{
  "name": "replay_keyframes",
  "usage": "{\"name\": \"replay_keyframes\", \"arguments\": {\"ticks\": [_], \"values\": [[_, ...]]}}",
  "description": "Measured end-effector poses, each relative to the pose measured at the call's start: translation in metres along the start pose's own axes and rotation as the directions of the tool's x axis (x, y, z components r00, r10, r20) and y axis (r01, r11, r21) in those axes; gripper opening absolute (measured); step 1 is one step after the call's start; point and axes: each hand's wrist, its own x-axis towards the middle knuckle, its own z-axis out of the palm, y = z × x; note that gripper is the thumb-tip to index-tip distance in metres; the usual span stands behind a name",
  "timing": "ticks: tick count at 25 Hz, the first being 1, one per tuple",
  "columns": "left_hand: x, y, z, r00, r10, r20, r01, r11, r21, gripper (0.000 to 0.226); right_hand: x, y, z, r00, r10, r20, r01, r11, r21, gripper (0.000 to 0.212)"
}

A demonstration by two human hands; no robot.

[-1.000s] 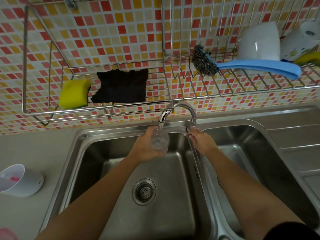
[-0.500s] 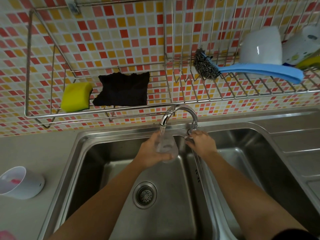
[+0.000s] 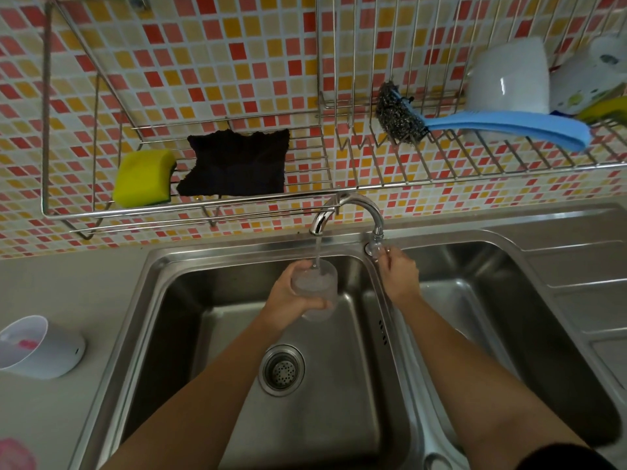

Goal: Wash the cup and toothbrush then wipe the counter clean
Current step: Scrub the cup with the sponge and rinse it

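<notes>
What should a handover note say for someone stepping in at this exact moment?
Left hand: holds the clear cup under the running faucet, over the left sink basin.
Right hand: on the tap handle.
Yellow sponge and black cloth lie on the wire rack; a white holder sits on the counter.
Done: cup filling with water.
Left: finish the cup, wash the toothbrush (not clearly visible), wipe the counter.
</notes>
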Motion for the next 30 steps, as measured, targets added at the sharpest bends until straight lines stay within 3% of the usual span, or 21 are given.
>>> {"name": "replay_keyframes", "arguments": {"ticks": [1, 3, 6, 9, 14, 17, 20, 25, 26, 27, 28, 29, 30], "values": [[-0.001, -0.005, -0.001, 1.0, -0.003, -0.013, 0.003, 1.0, 0.006, 0.081, -0.005, 0.005, 0.001, 1.0, 0.003, 0.019, -0.003, 1.0, 0.019, 0.039], [-0.007, -0.012, -0.004, 1.0, -0.005, -0.028, 0.008, 0.995, 0.095, 0.078, -0.026, 0.022, 0.007, 0.995, 0.015, 0.096, -0.001, 0.989, -0.149, 0.059], [-0.011, -0.028, -0.006, 0.997, 0.022, -0.079, 0.013, 0.908, 0.418, 0.073, -0.068, 0.051, 0.024, 0.973, -0.032, 0.229, 0.132, 0.89, -0.437, 0.062], [-0.014, -0.051, -0.012, 0.998, 0.06, -0.025, -0.017, 0.616, 0.788, 0.078, -0.086, 0.065, 0.029, 0.956, -0.053, 0.288, 0.195, 0.848, -0.492, 0.061], [-0.025, -0.055, -0.024, 1.0, -0.012, 0.01, -0.007, 0.208, 0.978, 0.079, -0.082, 0.066, 0.031, 0.954, -0.045, 0.295, 0.198, 0.834, -0.515, 0.06], [-0.03, -0.05, -0.033, 0.992, 0.027, 0.124, -0.121, -0.11, 0.987, 0.08, -0.082, 0.066, 0.033, 0.956, -0.054, 0.29, 0.2, 0.841, -0.503, 0.059], [-0.032, -0.04, -0.038, 0.954, 0.059, 0.294, -0.254, -0.361, 0.897, 0.081, -0.082, 0.066, 0.034, 0.962, -0.056, 0.269, 0.185, 0.855, -0.485, 0.059], [-0.043, -0.036, -0.042, 0.785, -0.021, 0.619, -0.438, -0.725, 0.531, 0.066, -0.081, 0.064, 0.03, 0.95, -0.047, 0.309, 0.206, 0.838, -0.505, 0.059], [-0.046, -0.037, -0.042, 0.784, -0.019, 0.62, -0.435, -0.73, 0.527, 0.067, -0.081, 0.063, 0.027, 0.946, -0.034, 0.322, 0.206, 0.83, -0.519, 0.06], [-0.051, -0.036, -0.045, 0.816, 0.018, 0.578, -0.419, -0.671, 0.612, 0.069, -0.083, 0.058, 0.024, 0.942, -0.031, 0.333, 0.213, 0.824, -0.525, 0.06], [-0.055, -0.036, -0.048, 0.873, 0.095, 0.478, -0.368, -0.515, 0.774, 0.072, -0.085, 0.053, 0.021, 0.942, -0.041, 0.333, 0.218, 0.829, -0.515, 0.061], [-0.06, -0.036, -0.054, 0.931, 0.18, 0.318, -0.27, -0.245, 0.931, 0.075, -0.09, 0.044, 0.019, 0.946, -0.073, 0.316, 0.23, 0.839, -0.494, 0.06], [-0.066, -0.038, -0.062, 0.972, 0.205, 0.118, -0.148, 0.138, 0.979, 0.076, -0.097, 0.035, 0.019, 0.949, -0.117, 0.291, 0.249, 0.848, -0.469, 0.058]]}}
